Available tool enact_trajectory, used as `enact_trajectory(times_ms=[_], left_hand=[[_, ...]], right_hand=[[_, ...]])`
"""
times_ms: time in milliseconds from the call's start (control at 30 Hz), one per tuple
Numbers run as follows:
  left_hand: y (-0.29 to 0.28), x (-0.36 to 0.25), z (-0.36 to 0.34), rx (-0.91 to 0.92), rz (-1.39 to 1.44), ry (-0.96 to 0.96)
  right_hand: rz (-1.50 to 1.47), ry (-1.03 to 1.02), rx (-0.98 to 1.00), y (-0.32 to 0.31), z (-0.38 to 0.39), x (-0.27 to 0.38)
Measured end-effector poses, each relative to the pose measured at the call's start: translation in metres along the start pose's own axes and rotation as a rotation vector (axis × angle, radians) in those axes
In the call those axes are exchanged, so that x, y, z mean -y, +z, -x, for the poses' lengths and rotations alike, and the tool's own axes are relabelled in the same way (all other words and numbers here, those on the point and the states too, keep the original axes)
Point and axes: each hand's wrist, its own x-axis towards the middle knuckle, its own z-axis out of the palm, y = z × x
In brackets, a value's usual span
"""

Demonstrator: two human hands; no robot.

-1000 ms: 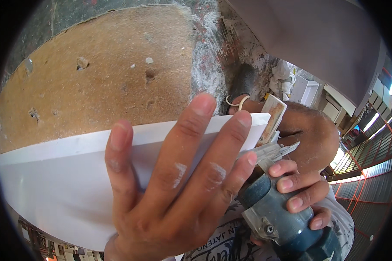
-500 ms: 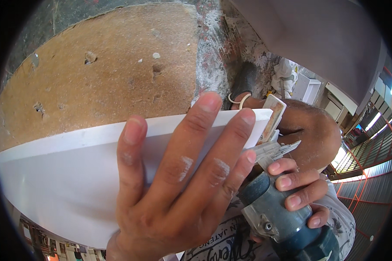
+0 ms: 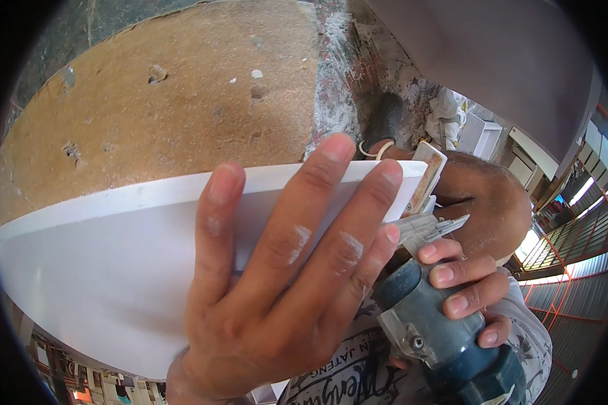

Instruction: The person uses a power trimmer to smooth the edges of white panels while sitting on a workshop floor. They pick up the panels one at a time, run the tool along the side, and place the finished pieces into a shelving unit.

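Note:
A white board (image 3: 94,290) with a pale edge slants across the lower left and middle. My left hand (image 3: 270,290) lies over its surface near the right end, fingers spread and stretched past the edge. White dust marks two of its knuckles. At the lower right, my right hand (image 3: 469,283) wraps round the dark teal body of a trim router (image 3: 439,337). The router's flat base plate (image 3: 429,179) stands close beside the board's right end; whether they touch I cannot tell. My right palm is hidden behind the tool.
A worn brown board (image 3: 182,101) with chipped spots lies beyond the white one. Dusty floor (image 3: 334,74) runs beside it. A large grey panel (image 3: 493,67) juts in at the upper right. My bent knee (image 3: 496,209) is just behind the router.
The view has shifted slightly, so the brown board and my left hand appear a little further right. Both hands keep their places on the board and the router.

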Motion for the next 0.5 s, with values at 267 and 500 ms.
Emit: enact_trajectory(times_ms=[267, 500], left_hand=[[0.0006, 0.0006, 0.0021, -0.034, 0.090, -0.002], [-0.0047, -0.0007, 0.0026, -0.030, 0.084, 0.002]], right_hand=[[0.030, 0.032, 0.027, -0.0001, 0.0046, 0.0078], [0.009, 0.063, 0.038, 0.0003, 0.0039, 0.0102]])
